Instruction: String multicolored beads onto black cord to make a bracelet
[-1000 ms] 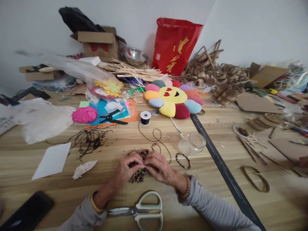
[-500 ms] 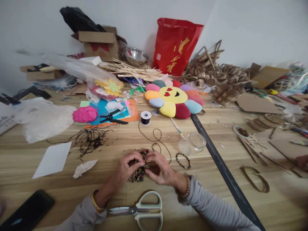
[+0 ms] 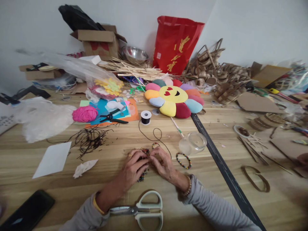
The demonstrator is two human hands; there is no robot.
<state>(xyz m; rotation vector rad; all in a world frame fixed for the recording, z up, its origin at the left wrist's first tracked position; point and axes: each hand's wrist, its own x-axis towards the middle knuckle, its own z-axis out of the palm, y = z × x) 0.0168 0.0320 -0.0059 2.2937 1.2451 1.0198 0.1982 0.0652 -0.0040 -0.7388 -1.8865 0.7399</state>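
Observation:
My left hand (image 3: 133,168) is spread palm down over a pile of small colourful beads (image 3: 143,176), its fingers stretched across them and hiding much of the pile. Close by on the right, my right hand (image 3: 163,163) has thumb and fingers pinched on a thin black cord (image 3: 157,140); the pinched end is mostly hidden. A few strung beads (image 3: 154,145) show on the cord just beyond this hand. From there the cord loops back to a white spool (image 3: 145,117). Beside my right hand lies a finished-looking beaded bracelet (image 3: 183,160).
Scissors (image 3: 144,210) lie in front of my forearms. A glass jar (image 3: 192,143) and a long black ruler-like strip (image 3: 221,163) are on the right, a phone (image 3: 27,210) at lower left. A flower cushion (image 3: 174,98) lies behind. Another person's hand (image 3: 303,158) shows at the right edge.
My hands were together at the cord's tip above the beads. The left has let go and turned down over the pile; the right has shifted slightly right.

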